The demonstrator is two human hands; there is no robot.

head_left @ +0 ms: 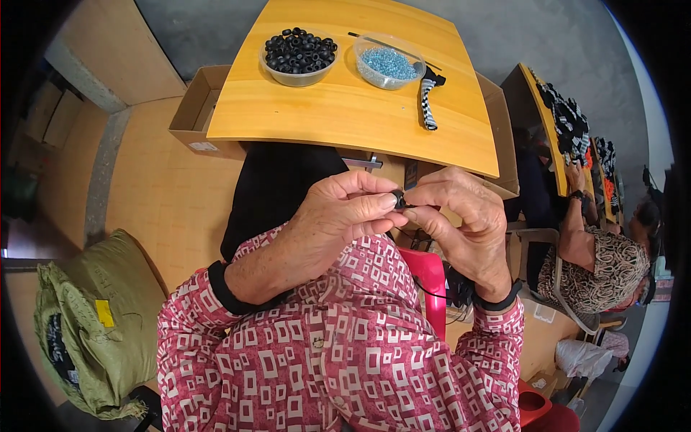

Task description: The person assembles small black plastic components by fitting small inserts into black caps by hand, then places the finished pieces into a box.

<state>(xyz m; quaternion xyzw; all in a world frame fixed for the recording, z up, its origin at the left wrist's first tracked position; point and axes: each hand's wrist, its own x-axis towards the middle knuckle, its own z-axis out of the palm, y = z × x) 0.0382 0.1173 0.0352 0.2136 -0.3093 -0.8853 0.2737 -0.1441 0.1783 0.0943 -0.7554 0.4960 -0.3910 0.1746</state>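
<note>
My left hand (344, 207) and my right hand (462, 217) meet above my lap, just in front of the table edge. Between their fingertips is a small black ring-shaped piece (400, 199), much like the loose ones in the tub. My left thumb and fingers pinch it from one side, and the right thumb and forefinger close on it from the other. Fingers cover most of it, so its finer shape is hidden. A tub of black ring-shaped pieces (300, 54) and a tub of light-blue beads (389, 63) stand on the table.
The yellow wooden table (338, 119) also bears a thin dark stick and a black-and-white patterned fabric strip (429, 101). Cardboard boxes (188, 119) flank it. A green woven sack (101, 317) lies at left. Another person (601, 266) works at a table on the right.
</note>
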